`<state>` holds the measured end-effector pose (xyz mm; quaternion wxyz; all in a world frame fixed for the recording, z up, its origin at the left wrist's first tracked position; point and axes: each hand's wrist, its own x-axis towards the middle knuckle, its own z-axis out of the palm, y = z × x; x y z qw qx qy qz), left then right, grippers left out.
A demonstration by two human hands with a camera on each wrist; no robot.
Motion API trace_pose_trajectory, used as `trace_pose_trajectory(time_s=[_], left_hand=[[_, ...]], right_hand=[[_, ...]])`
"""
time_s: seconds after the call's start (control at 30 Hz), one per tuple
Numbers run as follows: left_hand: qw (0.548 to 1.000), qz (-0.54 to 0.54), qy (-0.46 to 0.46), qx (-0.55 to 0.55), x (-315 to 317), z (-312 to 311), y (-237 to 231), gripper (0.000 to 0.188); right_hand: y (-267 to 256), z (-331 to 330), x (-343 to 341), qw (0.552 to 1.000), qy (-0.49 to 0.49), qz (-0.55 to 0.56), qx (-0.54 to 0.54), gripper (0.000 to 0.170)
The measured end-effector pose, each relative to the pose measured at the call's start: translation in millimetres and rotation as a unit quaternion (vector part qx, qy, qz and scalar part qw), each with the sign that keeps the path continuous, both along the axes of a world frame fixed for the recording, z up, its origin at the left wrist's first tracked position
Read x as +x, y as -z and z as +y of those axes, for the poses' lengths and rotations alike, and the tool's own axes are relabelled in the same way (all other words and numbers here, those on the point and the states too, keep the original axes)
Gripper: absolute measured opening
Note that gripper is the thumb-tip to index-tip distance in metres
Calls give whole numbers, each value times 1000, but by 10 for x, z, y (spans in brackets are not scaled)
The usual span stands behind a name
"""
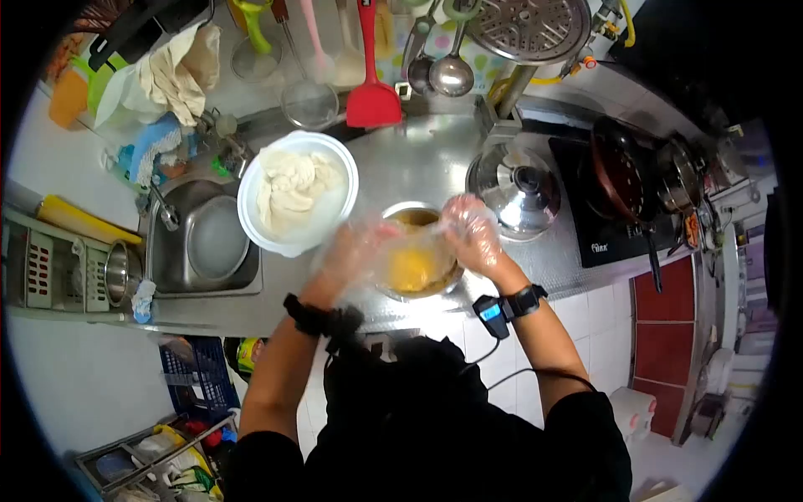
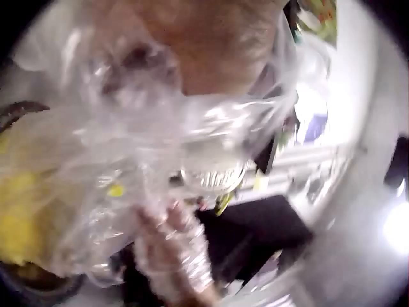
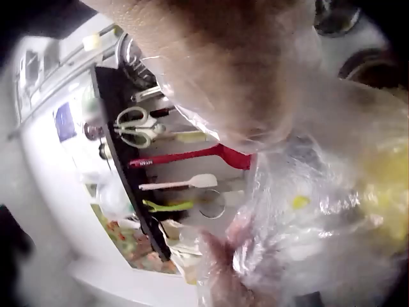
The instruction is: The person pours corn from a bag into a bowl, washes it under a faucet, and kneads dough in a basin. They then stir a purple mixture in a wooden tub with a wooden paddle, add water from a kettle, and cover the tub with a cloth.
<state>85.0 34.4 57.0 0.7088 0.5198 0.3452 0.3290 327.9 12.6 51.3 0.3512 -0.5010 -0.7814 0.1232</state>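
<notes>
Both hands wear thin clear plastic gloves. My left hand and right hand grip opposite sides of a crinkled clear plastic bag, drawn out between them. Below it stands a round metal bowl at the counter's front edge. A yellow mass shows through the plastic; I cannot tell whether it lies in the bag or the bowl. One small yellow speck sticks to the plastic. In the left wrist view, the right hand's fingers appear past the bag. The left hand is blurred in the head view.
Left of the hands, a white bowl holds pale dough, beside the sink. A lidded steel pot stands close on the right, before the black cooktop with pans. A red spatula and other utensils hang behind.
</notes>
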Motion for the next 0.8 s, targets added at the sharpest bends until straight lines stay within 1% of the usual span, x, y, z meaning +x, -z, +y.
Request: trace_pose_trajectory(time_s=[0.03, 0.07, 0.1, 0.13, 0.2, 0.23, 0.3, 0.33, 0.43, 0.47, 0.5, 0.57, 0.6, 0.63, 0.7, 0.73, 0.77, 0.8], left_hand=[[991, 105, 32, 74, -1, 0, -89, 29], [964, 207, 61, 154, 1, 59, -159, 30], [918, 307, 87, 234, -6, 101, -271, 32], [949, 312, 28, 24, 97, 18, -531, 35], [932, 307, 95, 169, 166, 9, -466, 33], [914, 300, 125, 241, 190, 19, -401, 32], [864, 371, 130, 315, 244, 46, -61, 27], [835, 405, 132, 349, 267, 41, -11, 26], [869, 428, 113, 219, 267, 36, -67, 21], [879, 398, 83, 249, 212, 46, 56, 18], [885, 368, 51, 280, 112, 81, 277, 15], [950, 235, 18, 204, 10, 122, 330, 12], [988, 128, 19, 90, -12, 107, 227, 11], [999, 17, 19, -27, -18, 89, 174, 10], [994, -50, 38, -92, 2, 47, 182, 10], [987, -83, 47, -126, 7, 23, 190, 10], [993, -46, 59, -96, 2, 14, 242, 11], [995, -8, 70, -65, -7, 25, 326, 12]], right_hand=[[-67, -70, -28, 999, 2, 35, -7, 13], [-229, -73, -79, 998, 4, 69, -5, 11], [-330, -43, -113, 995, 3, 103, 0, 9], [-335, -36, -110, 997, -16, 71, 25, 9], [-307, -20, -124, 996, -25, 82, 10, 13], [-288, 6, -135, 996, -32, 87, 3, 15], [-169, 47, -151, 991, -10, 135, -15, 16], [-142, 57, -160, 987, 1, 159, -25, 16], [-230, -32, -155, 991, 83, 87, 63, 17], [-189, -94, -133, 982, 140, 104, 78, 18], [-110, -162, -102, 968, 196, 122, 93, 19], [25, -294, -120, 965, 207, 159, -1, 22], [90, -392, -143, 965, 161, 176, -113, 24], [138, -439, -154, 949, 112, 190, -224, 26], [212, -399, -291, 990, 77, 86, -85, 25], [259, -378, -383, 998, 58, 32, -15, 25], [358, -358, -465, 989, 37, 121, -71, 24], [486, -321, -542, 970, 15, 208, -126, 22]])
